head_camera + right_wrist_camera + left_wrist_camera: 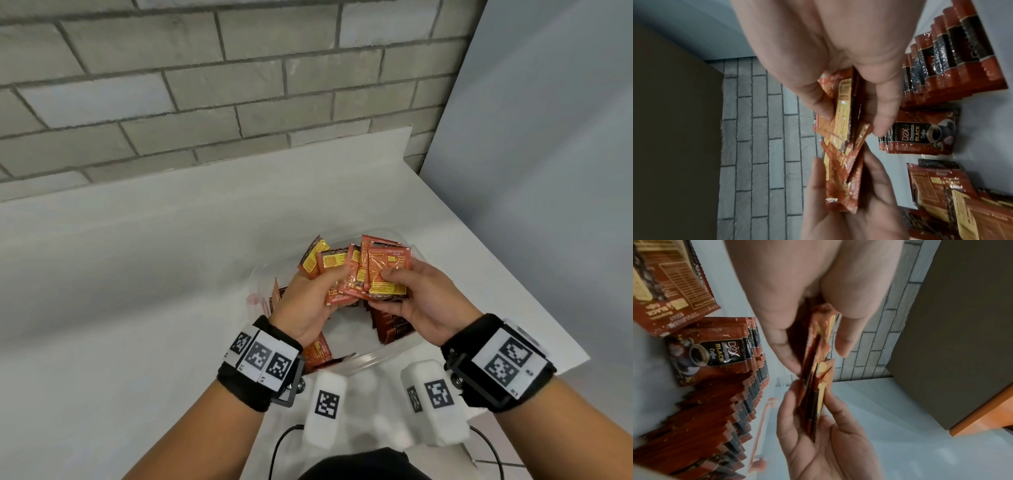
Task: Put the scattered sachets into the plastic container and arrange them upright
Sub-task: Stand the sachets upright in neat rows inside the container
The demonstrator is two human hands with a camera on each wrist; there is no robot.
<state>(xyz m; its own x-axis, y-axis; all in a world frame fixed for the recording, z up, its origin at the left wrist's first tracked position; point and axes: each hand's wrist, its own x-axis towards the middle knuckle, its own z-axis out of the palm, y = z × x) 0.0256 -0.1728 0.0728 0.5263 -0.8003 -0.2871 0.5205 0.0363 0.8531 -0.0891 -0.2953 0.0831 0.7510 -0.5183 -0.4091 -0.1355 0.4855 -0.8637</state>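
Note:
Both of my hands hold one fanned bundle of red-and-orange coffee sachets point(363, 270) just above the clear plastic container point(380, 354). My left hand point(327, 286) grips the bundle's left side, thumb on the front. My right hand point(394, 284) pinches its right side. In the left wrist view the bundle point(816, 386) shows edge-on between my left hand point(816, 356) above and my right hand's palm below. The right wrist view has my right hand point(851, 120) pinching it too. Inside the container several sachets point(725, 402) stand in a row, and others point(941, 186) lie loose and flat.
The container sits on a white table point(137, 274) whose right edge point(507, 270) runs close beside it. A grey brick wall point(205, 85) stands behind and a pale panel point(548, 137) to the right. A pinkish part point(255, 301) of the container shows at its left.

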